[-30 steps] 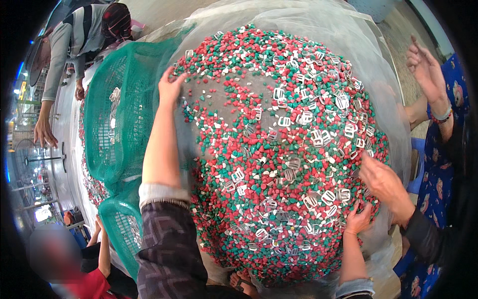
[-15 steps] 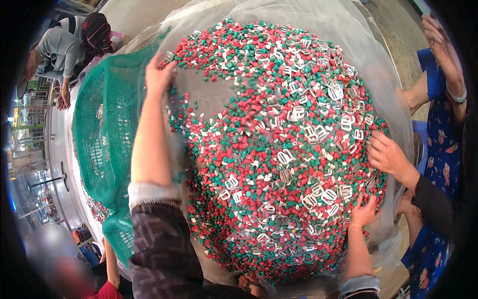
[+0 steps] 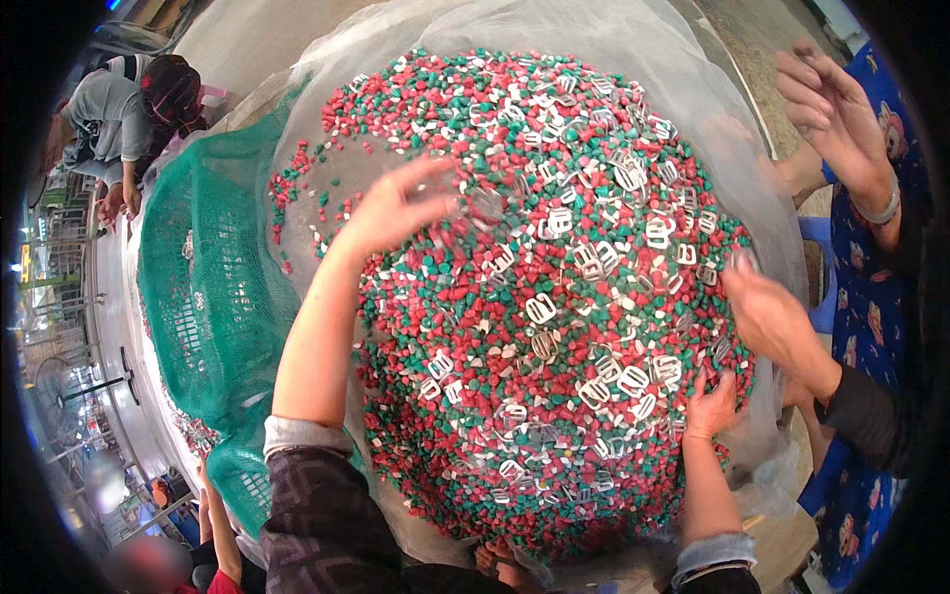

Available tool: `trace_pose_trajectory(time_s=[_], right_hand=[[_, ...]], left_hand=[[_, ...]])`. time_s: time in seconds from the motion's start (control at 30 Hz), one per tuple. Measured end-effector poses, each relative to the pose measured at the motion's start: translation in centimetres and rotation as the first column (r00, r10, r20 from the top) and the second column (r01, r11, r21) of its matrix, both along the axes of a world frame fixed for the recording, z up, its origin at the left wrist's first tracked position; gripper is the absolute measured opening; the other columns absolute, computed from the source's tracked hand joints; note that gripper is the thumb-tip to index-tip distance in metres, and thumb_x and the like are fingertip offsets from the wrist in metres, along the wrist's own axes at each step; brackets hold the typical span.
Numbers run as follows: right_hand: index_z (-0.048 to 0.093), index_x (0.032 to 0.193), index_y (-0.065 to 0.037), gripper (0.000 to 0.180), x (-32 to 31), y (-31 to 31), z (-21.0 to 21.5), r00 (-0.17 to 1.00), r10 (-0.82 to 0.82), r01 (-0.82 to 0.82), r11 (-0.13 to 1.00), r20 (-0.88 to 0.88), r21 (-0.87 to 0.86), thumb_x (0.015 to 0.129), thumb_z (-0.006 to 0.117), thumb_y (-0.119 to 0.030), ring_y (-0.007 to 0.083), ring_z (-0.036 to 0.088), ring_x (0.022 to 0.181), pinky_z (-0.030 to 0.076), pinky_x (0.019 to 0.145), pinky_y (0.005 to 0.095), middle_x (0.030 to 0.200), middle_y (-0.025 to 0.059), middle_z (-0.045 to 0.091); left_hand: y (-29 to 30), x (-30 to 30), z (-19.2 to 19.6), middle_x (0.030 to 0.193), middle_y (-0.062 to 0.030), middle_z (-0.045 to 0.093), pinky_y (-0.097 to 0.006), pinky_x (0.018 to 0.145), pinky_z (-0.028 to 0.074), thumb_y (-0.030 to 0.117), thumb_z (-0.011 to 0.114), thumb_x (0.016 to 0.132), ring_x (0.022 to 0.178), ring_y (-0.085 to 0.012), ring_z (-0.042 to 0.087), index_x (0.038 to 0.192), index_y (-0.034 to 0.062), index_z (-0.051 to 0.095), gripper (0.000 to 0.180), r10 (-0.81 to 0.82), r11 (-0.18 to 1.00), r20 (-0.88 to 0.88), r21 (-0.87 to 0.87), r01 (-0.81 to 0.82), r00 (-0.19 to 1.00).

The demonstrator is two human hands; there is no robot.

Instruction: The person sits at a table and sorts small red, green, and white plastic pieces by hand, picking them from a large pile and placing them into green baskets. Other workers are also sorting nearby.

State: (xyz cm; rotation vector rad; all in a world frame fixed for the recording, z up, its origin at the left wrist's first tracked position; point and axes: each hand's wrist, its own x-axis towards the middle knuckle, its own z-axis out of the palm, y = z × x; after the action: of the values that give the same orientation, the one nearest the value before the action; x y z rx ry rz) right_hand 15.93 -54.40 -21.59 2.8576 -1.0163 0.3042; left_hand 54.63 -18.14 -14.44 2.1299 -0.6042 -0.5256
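Observation:
A big heap of red, green and white pellets [image 3: 554, 297] lies on a clear plastic sheet [image 3: 633, 40], with several white buckle-like pieces [image 3: 539, 309] scattered through it. My left hand [image 3: 396, 203] reaches over the heap's upper left part, fingers spread, blurred by motion, holding nothing that I can see. My right hand [image 3: 711, 404] rests on the pellets at the lower right edge, fingers apart among the white pieces.
A green net [image 3: 213, 297] hangs at the left of the heap. Another person in a blue patterned top has one hand [image 3: 767, 317] on the pile at the right and another hand [image 3: 831, 104] raised. A third person [image 3: 124, 114] bends at the far left.
My left hand has swept from the heap's upper left edge rightward onto the pellets. The other person's hand at the right stays on the pile. My right hand barely shifted.

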Motion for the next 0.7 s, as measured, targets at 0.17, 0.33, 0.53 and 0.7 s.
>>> trace_pose_trajectory(time_s=[0.17, 0.33, 0.53, 0.7], right_hand=[[0.053, 0.094, -0.004, 0.038, 1.3, 0.0, -0.2, 0.998, 0.042, -0.043, 0.998, 0.041, 0.036, 0.082, 0.058, -0.039, 0.0349, 0.057, 0.079, 0.044, 0.067, 0.0442, 0.084, 0.0157, 0.059], [0.053, 0.097, -0.002, 0.039, 1.4, 0.4, 0.0, 0.981, 0.085, -0.099, 0.993, 0.176, 0.071, 0.083, 0.057, -0.039, 0.0341, 0.057, 0.087, 0.045, 0.071, 0.0408, 0.092, 0.0182, 0.058], [0.052, 0.092, -0.005, 0.036, 1.6, 0.4, 1.1, 0.997, 0.05, -0.053, 0.997, 0.062, 0.056, 0.083, 0.057, -0.039, 0.035, 0.058, 0.078, 0.046, 0.064, 0.0429, 0.084, 0.0148, 0.059], [0.048, 0.083, -0.009, 0.034, 2.1, 0.9, 1.7, 0.989, 0.075, -0.085, 0.994, 0.124, 0.074, 0.082, 0.056, -0.042, 0.031, 0.059, 0.071, 0.046, 0.058, 0.0427, 0.077, 0.0106, 0.057]], left_hand=[[-2.3, 5.5, -5.1, 0.122, -0.0154, 0.052, -0.042, 0.095, 0.039, 0.037, 0.066, 0.076, 0.115, -0.0304, 0.047, 0.121, 0.0128, 0.054, 0.053, 0.293, 0.905, 0.649, 0.048, -0.423, 0.702], [-9.9, 1.7, -6.6, 0.119, -0.0123, 0.054, -0.042, 0.09, 0.041, 0.034, 0.066, 0.077, 0.111, -0.029, 0.05, 0.114, 0.0063, 0.055, 0.048, -0.022, 0.996, 0.368, -0.07, 0.051, 0.93], [-11.8, -12.9, -2.8, 0.11, -0.0087, 0.061, -0.036, 0.09, 0.044, 0.033, 0.065, 0.079, 0.103, -0.0245, 0.058, 0.104, 0.0073, 0.063, 0.035, -0.177, 0.933, -0.23, -0.348, 0.09, 0.957], [-11.5, -20.7, 1.5, 0.109, -0.0092, 0.061, -0.034, 0.092, 0.043, 0.031, 0.069, 0.075, 0.104, -0.0244, 0.057, 0.104, 0.0092, 0.062, 0.036, -0.3, 0.934, -0.024, -0.209, 0.289, 0.954]])
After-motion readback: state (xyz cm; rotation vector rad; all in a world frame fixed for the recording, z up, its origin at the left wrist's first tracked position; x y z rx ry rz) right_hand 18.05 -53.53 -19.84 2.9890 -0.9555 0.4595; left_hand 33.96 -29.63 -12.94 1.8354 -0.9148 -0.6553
